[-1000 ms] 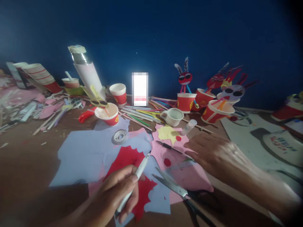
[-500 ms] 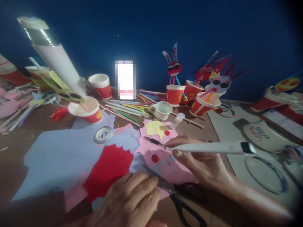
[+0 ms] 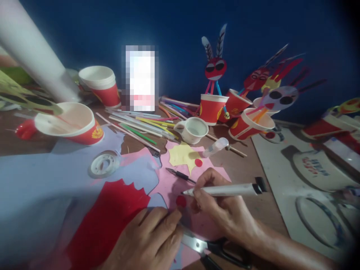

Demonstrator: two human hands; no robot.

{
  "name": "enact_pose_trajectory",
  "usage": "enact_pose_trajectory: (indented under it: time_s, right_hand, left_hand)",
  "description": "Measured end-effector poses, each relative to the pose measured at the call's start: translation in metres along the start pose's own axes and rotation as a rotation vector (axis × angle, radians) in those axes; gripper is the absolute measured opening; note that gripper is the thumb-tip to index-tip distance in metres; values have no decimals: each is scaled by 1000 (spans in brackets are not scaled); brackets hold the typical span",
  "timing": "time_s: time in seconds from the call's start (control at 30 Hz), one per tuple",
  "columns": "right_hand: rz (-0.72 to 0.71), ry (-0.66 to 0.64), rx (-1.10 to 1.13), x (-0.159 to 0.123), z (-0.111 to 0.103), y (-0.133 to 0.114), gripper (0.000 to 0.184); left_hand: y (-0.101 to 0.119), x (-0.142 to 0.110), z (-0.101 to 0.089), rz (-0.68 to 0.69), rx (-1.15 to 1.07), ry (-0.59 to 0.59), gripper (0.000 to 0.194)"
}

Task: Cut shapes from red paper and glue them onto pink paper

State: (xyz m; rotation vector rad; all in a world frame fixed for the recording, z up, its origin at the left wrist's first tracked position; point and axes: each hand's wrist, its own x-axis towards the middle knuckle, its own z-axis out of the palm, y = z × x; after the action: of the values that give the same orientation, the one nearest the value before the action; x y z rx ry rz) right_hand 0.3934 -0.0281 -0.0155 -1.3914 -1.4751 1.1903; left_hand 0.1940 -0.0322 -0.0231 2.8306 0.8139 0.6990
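My right hand (image 3: pixel 222 206) grips a white marker (image 3: pixel 225 190) with a black cap on its rear end; the tip points left, just above a small red paper dot (image 3: pixel 181 201) on a pink sheet (image 3: pixel 171 180). My left hand (image 3: pixel 149 240) lies flat, fingers spread, on the paper near the bottom edge, beside a red cut-out sheet (image 3: pixel 109 221). A black pen (image 3: pixel 180 175) lies on the pink sheet just beyond the marker tip. Scissors (image 3: pixel 208 249) lie under my right wrist.
A lilac sheet (image 3: pixel 42 187) with a tape roll (image 3: pixel 104 165) covers the left. Behind are red paper cups (image 3: pixel 75 125), loose coloured sticks (image 3: pixel 140 125), a white cup (image 3: pixel 194 130), a yellow cut-out (image 3: pixel 182 155), a glue bottle (image 3: pixel 215 147) and cup puppets (image 3: pixel 215 93).
The marker passed from my left hand to my right, which has brought its tip down over the pink sheet. My left hand now rests flat on the paper. The view has moved closer.
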Motion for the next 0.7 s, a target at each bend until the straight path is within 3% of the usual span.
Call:
enact_pose_trajectory:
  time_s: [0.13, 0.3, 0.7]
  right_hand:
    - [-6, 8, -141, -5, -3, 5, 10]
    - [-127, -9, -315, -7, -5, 5, 10]
    - [-327, 61, -428, -6, 2, 12, 9]
  left_hand:
    - [-5, -1, 7, 8, -4, -25, 31]
    - [-6, 0, 12, -9, 6, -2, 33]
    - [-4, -6, 15, -41, -49, -12, 28]
